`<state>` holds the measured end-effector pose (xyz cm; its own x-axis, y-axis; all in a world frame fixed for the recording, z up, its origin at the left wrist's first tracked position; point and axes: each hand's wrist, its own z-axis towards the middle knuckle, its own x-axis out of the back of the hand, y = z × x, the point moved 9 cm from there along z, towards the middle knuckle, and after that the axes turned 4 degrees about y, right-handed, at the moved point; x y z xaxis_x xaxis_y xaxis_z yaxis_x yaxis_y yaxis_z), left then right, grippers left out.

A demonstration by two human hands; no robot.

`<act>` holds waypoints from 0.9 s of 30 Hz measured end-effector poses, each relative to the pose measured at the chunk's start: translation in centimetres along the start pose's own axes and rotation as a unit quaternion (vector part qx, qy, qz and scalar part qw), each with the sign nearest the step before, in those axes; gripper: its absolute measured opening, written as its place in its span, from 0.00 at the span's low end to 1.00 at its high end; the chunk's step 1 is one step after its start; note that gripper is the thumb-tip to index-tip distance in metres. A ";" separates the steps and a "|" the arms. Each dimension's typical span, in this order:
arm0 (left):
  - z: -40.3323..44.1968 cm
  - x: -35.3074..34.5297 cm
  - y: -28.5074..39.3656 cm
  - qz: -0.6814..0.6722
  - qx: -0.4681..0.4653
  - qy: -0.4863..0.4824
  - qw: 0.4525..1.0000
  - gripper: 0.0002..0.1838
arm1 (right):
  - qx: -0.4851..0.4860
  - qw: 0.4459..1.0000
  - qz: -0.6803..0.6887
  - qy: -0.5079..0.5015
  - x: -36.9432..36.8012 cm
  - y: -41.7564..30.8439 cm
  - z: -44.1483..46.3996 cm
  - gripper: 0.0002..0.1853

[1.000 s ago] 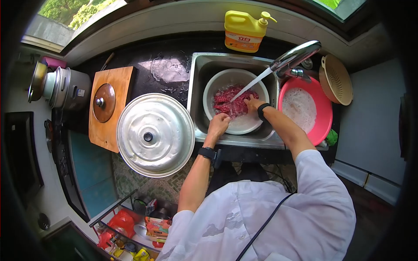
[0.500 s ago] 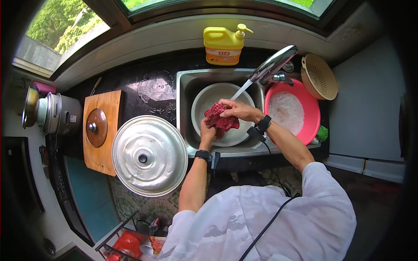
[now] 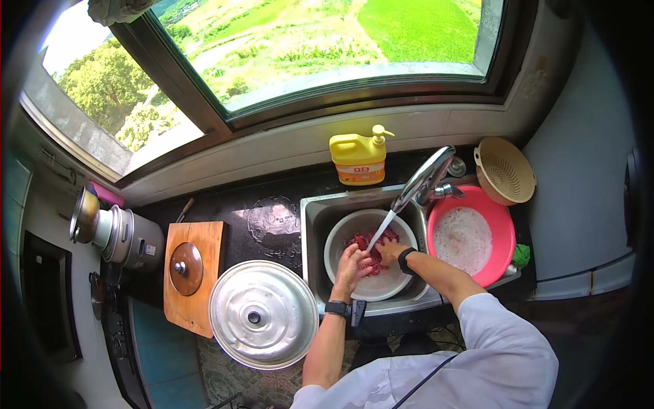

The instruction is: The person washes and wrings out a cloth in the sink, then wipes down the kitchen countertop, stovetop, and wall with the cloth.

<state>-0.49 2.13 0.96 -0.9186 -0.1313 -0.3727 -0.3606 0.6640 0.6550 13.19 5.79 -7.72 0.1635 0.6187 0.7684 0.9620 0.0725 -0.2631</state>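
Note:
A red patterned cloth [image 3: 375, 264] lies bunched in the white basin [image 3: 334, 235], which stands inside the steel sink. Water from the faucet [image 3: 424, 178] runs down onto the cloth. At the cloth's left side, my left hand [image 3: 350, 268] has its fingers curled on the fabric. My right hand [image 3: 390, 251] grips the cloth from the right, low in the basin, with its fingertips hidden in the folds.
To the right sits a pink basin [image 3: 507, 247] of sudsy water, with a tan colander [image 3: 505, 170] behind it. A yellow pump jug [image 3: 357, 158] stands behind the sink. On the left are a large metal lid [image 3: 264, 315] and a cutting board [image 3: 197, 315] carrying a glass lid [image 3: 186, 268].
Both hands have lowered the cloth from above the basin down into it. My right hand has moved down beside the stream. The camera view has tilted up, showing more window.

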 end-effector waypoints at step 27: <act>-0.5 3.2 5.1 0.090 -0.207 0.116 0.967 0.20 | -0.042 0.885 0.293 0.360 12.2 4.0 -5.6 0.24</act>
<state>-5.32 4.71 3.49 -0.9669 -0.2337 -0.1022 -0.1808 0.3453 0.9209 20.26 9.27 3.90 0.7082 -0.1303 0.6939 0.6731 -0.1721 -0.7193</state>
